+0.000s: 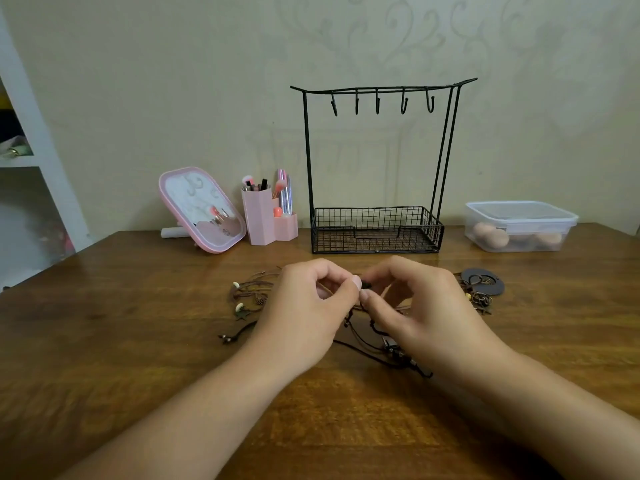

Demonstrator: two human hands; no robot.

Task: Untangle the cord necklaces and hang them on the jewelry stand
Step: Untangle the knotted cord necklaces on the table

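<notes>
Two hands work one knot at the middle of the desk. At far left, a loose bundle of cord necklaces with pale beads lies flat on the wood; leave it undisturbed so no further loops are drawn in. The left hand has its fingers curled, thumb and forefinger pinching a small dark bead or knot on the cord. The right hand meets it, touching fingertip to fingertip, and pinches the same cord just beside that point. Below the hands, dark strands trail toward the near edge.

Recommended procedure: hold the bead steady with the left hand, slacken the cord rather than pull it taut, and feed one strand back through with the right. Another cluster with a dark disc pendant lies at right. The jewelry stand stands behind, all five hooks vacant.
</notes>
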